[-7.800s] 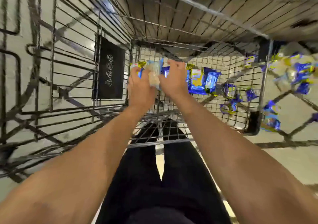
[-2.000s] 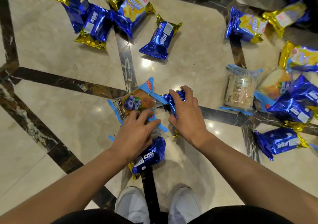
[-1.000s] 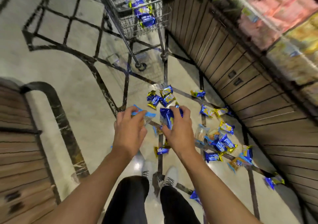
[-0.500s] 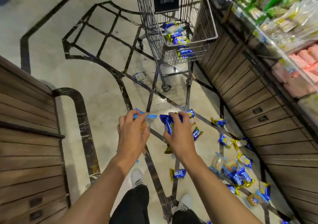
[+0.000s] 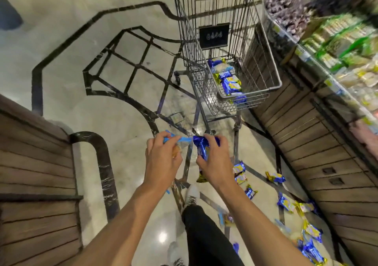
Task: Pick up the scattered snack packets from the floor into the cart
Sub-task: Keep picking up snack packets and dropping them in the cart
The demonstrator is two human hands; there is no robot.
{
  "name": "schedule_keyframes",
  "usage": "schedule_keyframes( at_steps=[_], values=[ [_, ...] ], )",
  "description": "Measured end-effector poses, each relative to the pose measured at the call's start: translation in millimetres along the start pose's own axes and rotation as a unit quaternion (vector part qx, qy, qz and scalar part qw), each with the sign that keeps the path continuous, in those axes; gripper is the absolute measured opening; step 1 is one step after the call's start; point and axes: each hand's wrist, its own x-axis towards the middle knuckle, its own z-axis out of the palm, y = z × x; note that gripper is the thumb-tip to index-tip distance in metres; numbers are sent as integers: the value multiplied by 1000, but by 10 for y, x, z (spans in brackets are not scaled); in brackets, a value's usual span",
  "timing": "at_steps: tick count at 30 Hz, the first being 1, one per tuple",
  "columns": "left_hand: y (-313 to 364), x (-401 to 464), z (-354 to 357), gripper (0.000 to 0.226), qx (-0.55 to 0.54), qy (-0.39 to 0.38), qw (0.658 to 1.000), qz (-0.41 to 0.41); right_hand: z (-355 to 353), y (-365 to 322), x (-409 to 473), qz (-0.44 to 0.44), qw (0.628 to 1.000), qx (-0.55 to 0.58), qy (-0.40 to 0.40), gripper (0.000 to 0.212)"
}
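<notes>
Left hand [image 5: 162, 159] is gripping a light-blue-edged packet [image 5: 176, 140]; right hand [image 5: 214, 161] is gripping a blue foil packet [image 5: 201, 147]. Cart [image 5: 255, 91] is standing ahead of both. Risk: loose packets [image 5: 239, 167] underfoot, beside the right hand, causing slipping.

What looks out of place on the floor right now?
Snack packets lie scattered over the marble floor beside the wooden shelf base, not in the cart. Each hand, left hand and right hand, grips one.
</notes>
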Motion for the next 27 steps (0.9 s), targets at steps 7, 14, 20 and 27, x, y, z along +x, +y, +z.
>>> schedule_keyframes(
  at_steps=[7,14,20,27],
  values=[
    [-87,1198,-87,53,14,-1,1000,1,93,-297,1341,-7,1000,17,-2,68],
    [-21,2469,-280,51,20,1,1000,14,90,-585,2600,-7,1000,14,12,65],
    [-132,3793,-265,52,19,-27,997,64,230,-769,3683,42,998,29,43,67],
    [123,5094,-210,55,7,-87,983,160,31,-857,4640,114,986,47,114,70]
  ],
)
